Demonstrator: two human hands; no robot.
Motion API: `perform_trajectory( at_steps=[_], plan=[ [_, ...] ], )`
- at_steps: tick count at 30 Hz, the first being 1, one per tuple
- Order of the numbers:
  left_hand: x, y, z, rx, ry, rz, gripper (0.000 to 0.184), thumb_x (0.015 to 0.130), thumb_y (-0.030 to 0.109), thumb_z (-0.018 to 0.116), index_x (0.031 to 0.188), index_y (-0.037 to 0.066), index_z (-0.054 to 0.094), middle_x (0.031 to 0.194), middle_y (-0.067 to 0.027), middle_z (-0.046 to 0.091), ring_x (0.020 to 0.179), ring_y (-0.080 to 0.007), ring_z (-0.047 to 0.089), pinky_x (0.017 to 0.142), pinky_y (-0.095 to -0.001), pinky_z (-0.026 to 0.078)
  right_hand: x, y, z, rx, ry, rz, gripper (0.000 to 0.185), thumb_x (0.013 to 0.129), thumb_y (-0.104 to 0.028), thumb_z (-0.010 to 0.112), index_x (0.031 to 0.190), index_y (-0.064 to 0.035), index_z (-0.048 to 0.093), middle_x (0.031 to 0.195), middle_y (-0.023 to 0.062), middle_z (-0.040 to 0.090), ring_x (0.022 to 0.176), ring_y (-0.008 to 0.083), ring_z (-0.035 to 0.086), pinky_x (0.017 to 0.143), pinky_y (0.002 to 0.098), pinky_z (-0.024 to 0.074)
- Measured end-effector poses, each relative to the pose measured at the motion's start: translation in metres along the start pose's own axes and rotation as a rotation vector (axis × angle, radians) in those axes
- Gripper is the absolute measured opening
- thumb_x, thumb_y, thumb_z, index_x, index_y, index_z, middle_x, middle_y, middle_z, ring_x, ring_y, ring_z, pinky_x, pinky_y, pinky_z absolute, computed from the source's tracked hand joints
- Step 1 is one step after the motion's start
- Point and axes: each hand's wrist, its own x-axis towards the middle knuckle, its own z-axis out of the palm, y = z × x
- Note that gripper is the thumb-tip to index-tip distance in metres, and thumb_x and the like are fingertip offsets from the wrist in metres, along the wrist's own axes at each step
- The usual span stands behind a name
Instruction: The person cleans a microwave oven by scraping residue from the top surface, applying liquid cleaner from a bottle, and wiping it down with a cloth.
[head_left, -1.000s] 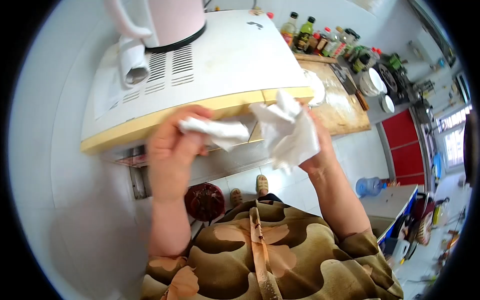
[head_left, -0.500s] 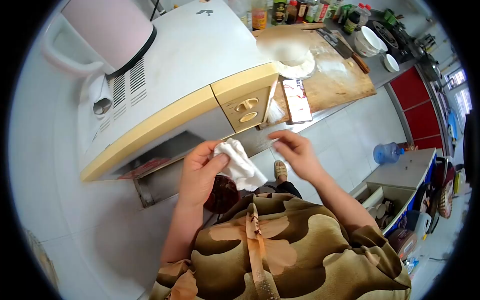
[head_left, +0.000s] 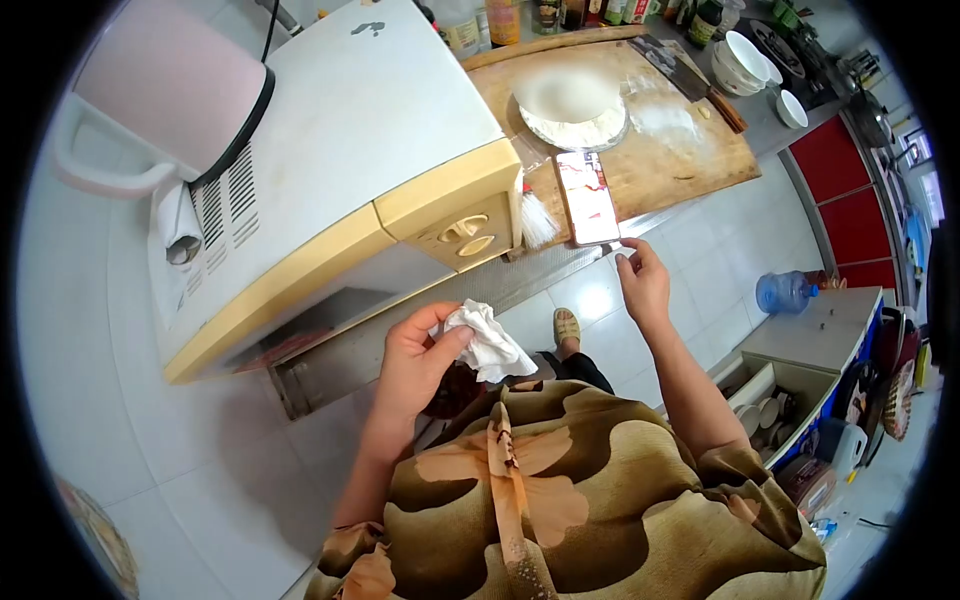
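Note:
In the head view my left hand [head_left: 415, 358] pinches a crumpled white tissue [head_left: 490, 345] between thumb and fingers, in front of the microwave oven [head_left: 400, 225]. The tissue hangs to the right of the fingers. My right hand [head_left: 643, 283] is at the lower right corner of a phone [head_left: 588, 200]. Its index finger is stretched toward the phone and the thumb is a little apart below it; whether the fingertip touches the phone, I cannot tell. Lit, the phone lies on a wooden board [head_left: 690, 175] beside a bowl of white powder [head_left: 575, 130] with a blurred patch over it.
A pink kettle [head_left: 170, 80] stands on the microwave. A cleaver [head_left: 680, 75] lies across the board's far right, with a white brush [head_left: 538, 220] near its left edge. White bowls [head_left: 740, 65] and several bottles [head_left: 502, 22] stand behind. An open drawer [head_left: 765, 395] is at right.
My right hand has moved right and up, from near the tissue to the phone's corner. The left hand keeps hold of the tissue, slightly lower and further right. The camera view has shifted a little.

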Motion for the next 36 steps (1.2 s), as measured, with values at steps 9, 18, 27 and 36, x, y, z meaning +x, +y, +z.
perform_trajectory(
  at_steps=[9,18,27,36],
  plan=[
    [0.03,-0.035,0.012,-0.077,-0.124,-0.029,0.016,0.091,0.004,0.063,0.107,0.0,0.065,0.092,0.0009,0.067,0.084,-0.0049,0.058,0.077,-0.0218,0.048,0.038,0.008,-0.007,0.271,-0.112,0.067,0.033,0.087,-0.012,0.062,0.119,-0.0109,0.064,0.063,0.0034,0.054,0.057,0.0146,0.05,0.056,0.0311,0.0437],
    [0.035,-0.052,0.035,-0.092,-0.069,-0.073,0.011,0.091,0.006,0.063,0.101,0.002,0.066,0.088,0.0019,0.066,0.079,-0.0042,0.058,0.074,-0.0208,0.047,0.01,-0.008,-0.021,-0.213,-0.274,-0.252,0.032,0.085,-0.016,0.061,0.117,-0.0201,0.063,0.068,0.0123,0.065,0.064,0.0338,0.064,0.06,0.0438,0.0512],
    [0.036,-0.06,0.046,-0.135,-0.065,-0.071,0.011,0.091,0.007,0.064,0.101,0.002,0.066,0.088,0.0013,0.067,0.08,-0.0044,0.059,0.075,-0.0208,0.047,0.022,0.012,-0.018,-0.022,-0.185,-0.141,0.033,0.086,-0.013,0.064,0.119,-0.0155,0.064,0.063,0.0096,0.058,0.054,0.0242,0.056,0.055,0.0364,0.0462],
    [0.072,-0.068,0.078,-0.441,-0.176,-0.083,0.018,0.089,0.007,0.061,0.106,0.0,0.064,0.093,-0.0018,0.065,0.089,-0.0093,0.06,0.083,-0.0247,0.047,0.082,0.009,-0.02,0.5,-0.424,0.32,0.041,0.089,-0.01,0.052,0.129,-0.0097,0.058,0.067,-0.005,0.048,0.051,0.0036,0.037,0.043,0.0202,0.0294]
  ],
)
